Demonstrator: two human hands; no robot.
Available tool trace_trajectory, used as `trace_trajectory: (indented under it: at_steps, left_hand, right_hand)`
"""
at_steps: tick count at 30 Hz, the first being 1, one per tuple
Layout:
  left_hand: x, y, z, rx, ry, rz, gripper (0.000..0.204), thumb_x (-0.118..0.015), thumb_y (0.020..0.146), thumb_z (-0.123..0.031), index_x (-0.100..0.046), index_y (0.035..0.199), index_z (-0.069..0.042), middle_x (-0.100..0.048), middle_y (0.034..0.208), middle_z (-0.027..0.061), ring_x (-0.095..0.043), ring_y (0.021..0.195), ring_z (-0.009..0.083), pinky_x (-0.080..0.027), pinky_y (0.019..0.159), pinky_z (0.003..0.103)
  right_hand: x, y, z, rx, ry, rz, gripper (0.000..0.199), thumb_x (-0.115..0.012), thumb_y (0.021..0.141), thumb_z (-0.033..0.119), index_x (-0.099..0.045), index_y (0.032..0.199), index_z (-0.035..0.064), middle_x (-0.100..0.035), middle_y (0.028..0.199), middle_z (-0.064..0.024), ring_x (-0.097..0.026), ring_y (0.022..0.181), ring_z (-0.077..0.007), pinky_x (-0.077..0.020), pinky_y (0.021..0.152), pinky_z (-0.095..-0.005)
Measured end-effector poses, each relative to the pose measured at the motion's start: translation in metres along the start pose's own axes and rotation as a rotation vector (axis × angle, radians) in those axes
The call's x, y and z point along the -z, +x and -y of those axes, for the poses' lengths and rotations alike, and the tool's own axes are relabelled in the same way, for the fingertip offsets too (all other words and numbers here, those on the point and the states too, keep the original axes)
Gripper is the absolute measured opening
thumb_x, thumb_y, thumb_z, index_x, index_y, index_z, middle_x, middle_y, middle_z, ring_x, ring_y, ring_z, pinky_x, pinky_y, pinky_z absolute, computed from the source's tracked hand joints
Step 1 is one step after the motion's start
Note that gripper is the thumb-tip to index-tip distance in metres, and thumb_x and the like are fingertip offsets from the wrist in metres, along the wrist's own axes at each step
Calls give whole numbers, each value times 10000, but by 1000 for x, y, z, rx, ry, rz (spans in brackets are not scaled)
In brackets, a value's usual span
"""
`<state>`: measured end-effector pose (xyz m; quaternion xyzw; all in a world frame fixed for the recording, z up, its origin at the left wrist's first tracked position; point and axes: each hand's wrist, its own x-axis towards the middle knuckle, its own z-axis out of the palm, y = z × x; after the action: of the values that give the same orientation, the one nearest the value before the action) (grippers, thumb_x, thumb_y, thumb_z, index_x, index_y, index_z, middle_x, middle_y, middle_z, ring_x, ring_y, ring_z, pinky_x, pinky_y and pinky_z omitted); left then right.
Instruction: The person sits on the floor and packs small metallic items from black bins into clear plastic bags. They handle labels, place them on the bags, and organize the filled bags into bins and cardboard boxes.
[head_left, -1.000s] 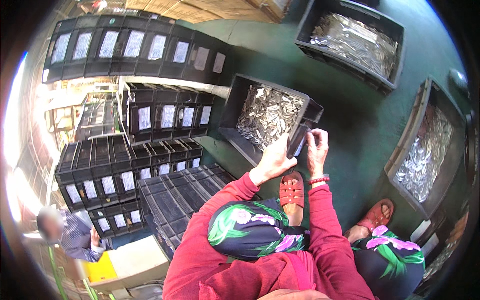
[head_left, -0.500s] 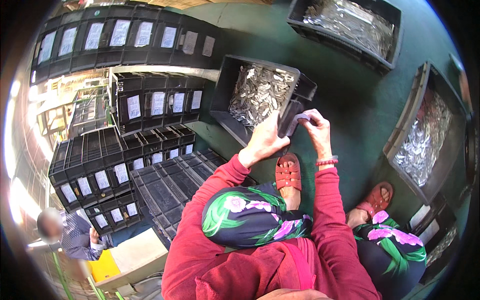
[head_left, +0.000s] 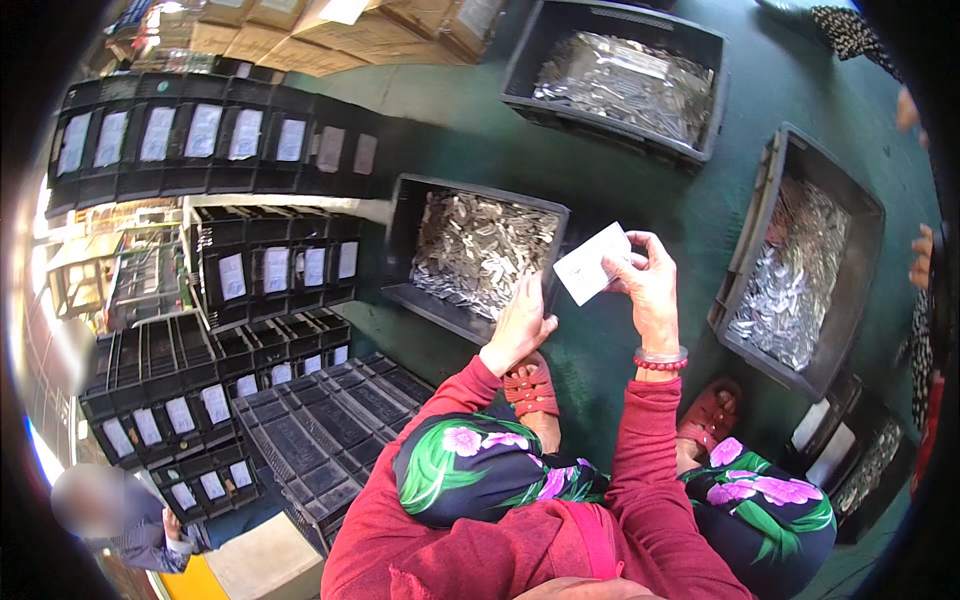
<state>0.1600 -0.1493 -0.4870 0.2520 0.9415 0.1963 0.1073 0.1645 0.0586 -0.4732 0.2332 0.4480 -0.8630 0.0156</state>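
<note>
Between thumb and fingers, my right hand [head_left: 652,290] pinches a white paper card [head_left: 592,264], held up just right of a black plastic crate [head_left: 562,232]. Small flat silvery metal parts [head_left: 480,245] are heaped in this crate. My left hand [head_left: 520,325] is at the crate's near right corner, fingers stretched toward the rim and thumb apart. Its fingertips seem to touch the crate's edge; whether they press on it I cannot tell.
Two more black crates of metal parts stand at the far side [head_left: 510,95] and at the right [head_left: 722,320]. Labelled black crates [head_left: 205,270] are stacked at left, near cardboard boxes [head_left: 350,40]. A person [head_left: 150,530] is at lower left; another person's hand [head_left: 921,255] shows at right.
My right hand has turned, and the white card now shows its face. My left hand has loosened from the crate's end wall. The view has shifted, bringing cardboard boxes and another person into sight.
</note>
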Motion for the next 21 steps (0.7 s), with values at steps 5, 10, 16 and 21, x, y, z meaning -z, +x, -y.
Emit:
trace_trajectory:
  at_steps: [5, 10, 16, 21]
  left_hand:
    - [87, 18, 26, 558, -1084, 108, 559, -568, 882, -389, -453, 1236, 29, -533, 1112, 173, -584, 959, 221, -528, 704, 310]
    - [123, 14, 16, 566, -882, 82, 291, -670, 826, -175, -613, 1016, 37, -637, 793, 62, -609, 639, 103, -503, 511, 217]
    - [139, 1, 55, 623, -996, 3, 259, -693, 797, -112, -638, 1006, 29, -648, 795, 45, -566, 575, 66, -470, 478, 186]
    - [148, -11, 71, 673, -1035, -34, 253, -695, 797, -121, -641, 992, 30, -644, 793, 41, -567, 582, 67, -473, 483, 191]
  right_hand:
    - [-45, 11, -35, 50, 76, -4, 342, -692, 773, 37, -484, 1042, -3, -640, 839, -93, -622, 714, -127, -537, 579, -254]
    - [-97, 9, -52, 4, 147, 97, 304, -690, 781, 45, -488, 1004, 1, -631, 849, -100, -618, 735, -140, -549, 601, -268]
    - [-117, 13, -60, -101, 193, 141, 226, -659, 784, -5, -511, 951, -41, -625, 869, -134, -633, 720, -187, -574, 611, -290]
    - [-135, 13, -72, -133, 169, 163, 280, -645, 782, -27, -502, 1019, -66, -609, 944, -164, -634, 786, -207, -588, 632, -304]
